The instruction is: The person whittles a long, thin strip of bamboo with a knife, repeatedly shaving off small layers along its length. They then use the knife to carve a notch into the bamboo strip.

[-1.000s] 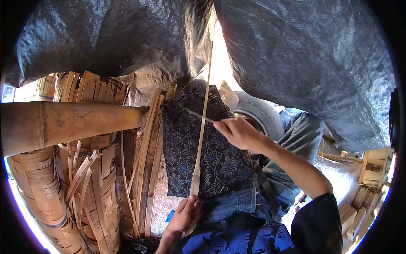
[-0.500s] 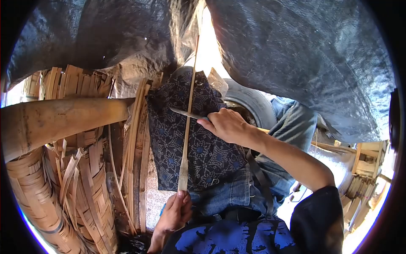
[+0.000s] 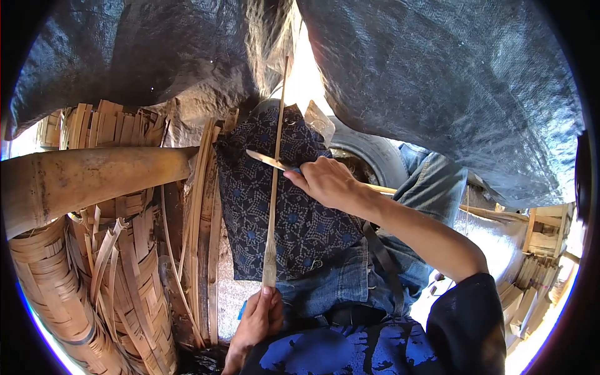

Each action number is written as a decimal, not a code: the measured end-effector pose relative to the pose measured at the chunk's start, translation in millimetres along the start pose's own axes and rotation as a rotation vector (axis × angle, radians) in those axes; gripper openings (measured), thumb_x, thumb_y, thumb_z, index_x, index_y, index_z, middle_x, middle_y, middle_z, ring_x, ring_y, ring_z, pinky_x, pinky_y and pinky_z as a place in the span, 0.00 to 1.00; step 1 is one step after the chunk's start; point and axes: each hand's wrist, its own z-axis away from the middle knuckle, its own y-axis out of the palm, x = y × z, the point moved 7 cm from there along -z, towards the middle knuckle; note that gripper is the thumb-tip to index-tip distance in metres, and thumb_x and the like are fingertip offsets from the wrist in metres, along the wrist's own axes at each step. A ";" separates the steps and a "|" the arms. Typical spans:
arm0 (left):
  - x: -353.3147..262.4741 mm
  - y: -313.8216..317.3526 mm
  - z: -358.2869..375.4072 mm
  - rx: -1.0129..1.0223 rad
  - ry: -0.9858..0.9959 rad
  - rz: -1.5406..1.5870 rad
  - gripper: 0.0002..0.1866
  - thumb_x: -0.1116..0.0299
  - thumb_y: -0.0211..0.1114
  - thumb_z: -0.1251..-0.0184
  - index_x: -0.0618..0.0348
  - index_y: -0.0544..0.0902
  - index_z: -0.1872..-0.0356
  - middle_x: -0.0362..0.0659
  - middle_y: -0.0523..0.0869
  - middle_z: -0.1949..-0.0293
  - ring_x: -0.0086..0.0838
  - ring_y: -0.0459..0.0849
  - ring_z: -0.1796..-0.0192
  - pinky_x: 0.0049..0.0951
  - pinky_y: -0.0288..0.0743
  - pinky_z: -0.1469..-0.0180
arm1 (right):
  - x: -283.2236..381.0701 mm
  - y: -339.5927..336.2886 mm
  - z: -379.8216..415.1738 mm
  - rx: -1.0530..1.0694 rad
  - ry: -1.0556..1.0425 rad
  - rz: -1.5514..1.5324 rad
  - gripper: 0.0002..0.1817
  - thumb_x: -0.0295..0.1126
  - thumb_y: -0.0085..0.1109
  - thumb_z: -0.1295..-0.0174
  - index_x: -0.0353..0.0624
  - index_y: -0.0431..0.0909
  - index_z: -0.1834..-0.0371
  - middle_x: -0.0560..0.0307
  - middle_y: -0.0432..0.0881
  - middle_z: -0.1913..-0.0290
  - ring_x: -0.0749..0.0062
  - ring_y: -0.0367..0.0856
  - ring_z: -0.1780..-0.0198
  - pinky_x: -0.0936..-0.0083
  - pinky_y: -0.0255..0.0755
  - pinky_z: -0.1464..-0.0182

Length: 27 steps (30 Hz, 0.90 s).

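My left hand (image 3: 259, 320) is closed on the wide lower end of a long, thin bamboo strip (image 3: 272, 219). The strip points away from me, narrowing toward its far tip. In my right hand (image 3: 328, 180) is a knife (image 3: 262, 158), gripped by its handle, which the fingers mostly cover. Its blade lies across the upper part of the strip, pointing left and catching the light. Beneath both, a dark blue patterned cloth (image 3: 300, 234) is spread over my lap.
A thick bamboo pole (image 3: 94, 181) juts in from the left above woven bamboo rolls (image 3: 56, 281). Upright bamboo slats (image 3: 203, 250) stand beside the cloth. A tyre (image 3: 375, 150) lies beyond my knee (image 3: 437, 181). Dark sheeting (image 3: 450, 87) hangs overhead.
The knife blade has turned and now shines, its tip slightly higher and further left. My right hand has shifted a little left. The strip's far end leans slightly more left.
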 end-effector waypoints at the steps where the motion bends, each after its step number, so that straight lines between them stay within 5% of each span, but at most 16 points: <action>1: 2.1 -0.1 2.2 0.006 -0.001 0.000 0.18 0.50 0.44 0.27 0.50 0.63 0.73 0.31 0.55 0.85 0.16 0.50 0.86 0.20 0.43 0.85 | -3.4 -0.9 -3.2 -0.003 -0.001 0.002 0.28 0.47 0.47 0.33 0.42 0.64 0.90 0.58 0.60 0.97 0.65 0.63 0.95 0.64 0.58 0.91; 3: 13.0 -6.9 6.2 0.043 0.017 -0.027 0.19 0.51 0.40 0.26 0.52 0.63 0.73 0.32 0.55 0.85 0.17 0.49 0.86 0.21 0.45 0.85 | -20.4 7.8 -14.2 0.145 0.128 -0.002 0.28 0.44 0.46 0.32 0.43 0.62 0.91 0.56 0.61 0.96 0.64 0.64 0.95 0.63 0.58 0.91; 9: 15.9 -10.9 2.3 0.148 -0.054 0.124 0.20 0.52 0.37 0.25 0.55 0.64 0.73 0.34 0.60 0.85 0.18 0.57 0.86 0.20 0.53 0.84 | -21.3 3.0 -17.3 0.131 0.111 -0.086 0.29 0.44 0.44 0.31 0.42 0.63 0.91 0.54 0.61 0.96 0.62 0.63 0.95 0.64 0.57 0.91; 12: 6.7 -14.2 -11.1 0.050 0.093 -0.071 0.21 0.52 0.38 0.25 0.57 0.67 0.71 0.37 0.66 0.85 0.20 0.63 0.87 0.20 0.58 0.85 | -21.3 1.9 -18.7 0.175 0.133 -0.110 0.29 0.44 0.44 0.31 0.41 0.64 0.91 0.52 0.63 0.96 0.62 0.64 0.94 0.65 0.57 0.91; 14: -13.7 -14.1 -16.8 -0.071 0.192 -0.287 0.21 0.53 0.38 0.25 0.59 0.69 0.69 0.38 0.70 0.86 0.21 0.67 0.88 0.20 0.60 0.85 | -23.2 0.3 -17.0 0.236 0.194 -0.120 0.31 0.47 0.37 0.29 0.43 0.64 0.91 0.59 0.61 0.96 0.70 0.63 0.95 0.67 0.60 0.90; 18: -28.4 -10.4 -22.4 -0.119 0.311 -0.454 0.19 0.57 0.39 0.25 0.61 0.70 0.68 0.36 0.67 0.89 0.19 0.66 0.90 0.21 0.59 0.87 | -11.7 -5.6 1.7 0.396 0.292 -0.233 0.33 0.48 0.37 0.29 0.42 0.65 0.92 0.57 0.63 0.96 0.70 0.64 0.94 0.68 0.60 0.90; 27: -38.7 -2.1 -3.4 -0.283 0.397 -0.698 0.19 0.60 0.41 0.26 0.64 0.71 0.71 0.42 0.69 0.89 0.24 0.68 0.89 0.27 0.60 0.85 | -9.4 -3.2 3.6 0.244 0.159 -0.102 0.31 0.49 0.44 0.32 0.43 0.62 0.93 0.55 0.58 0.96 0.66 0.62 0.94 0.67 0.57 0.89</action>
